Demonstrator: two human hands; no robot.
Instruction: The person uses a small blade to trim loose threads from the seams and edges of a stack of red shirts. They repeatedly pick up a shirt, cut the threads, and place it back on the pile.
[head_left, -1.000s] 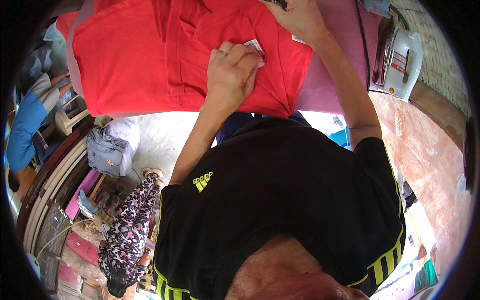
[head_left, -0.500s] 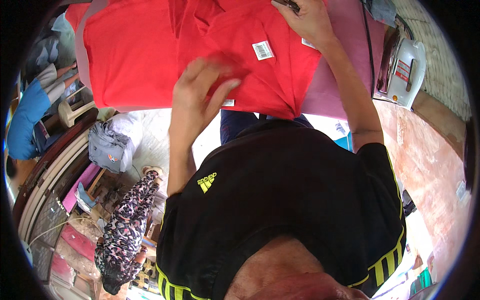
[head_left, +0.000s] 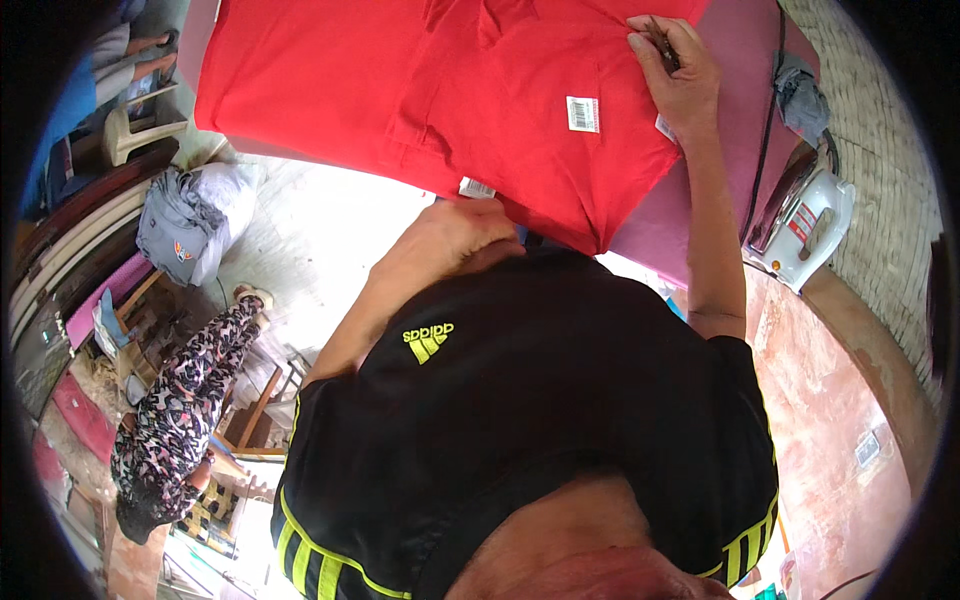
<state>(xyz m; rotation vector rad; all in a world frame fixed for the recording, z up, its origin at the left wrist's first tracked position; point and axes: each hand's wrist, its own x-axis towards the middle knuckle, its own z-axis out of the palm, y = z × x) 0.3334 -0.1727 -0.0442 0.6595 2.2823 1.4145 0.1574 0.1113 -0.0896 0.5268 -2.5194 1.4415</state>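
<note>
On the red cloth (head_left: 330,80), an edge tag (head_left: 477,188) lies just beyond the left hand (head_left: 463,234), grip unreadable; the right hand (head_left: 690,88), farther off, clasps a dark tool (head_left: 662,46).

ok so I counted one left hand (head_left: 470,236) and one right hand (head_left: 688,92), one small dark tool (head_left: 663,46), three white labels (head_left: 582,114), one clothes iron (head_left: 808,232) and two other people (head_left: 172,420). Couldn't tell how many layers the red fabric (head_left: 325,75) had tbh.

Garment (head_left: 330,80) on the table (head_left: 745,95), label (head_left: 581,115) on the garment, iron (head_left: 806,228) off to the garment's right
</note>
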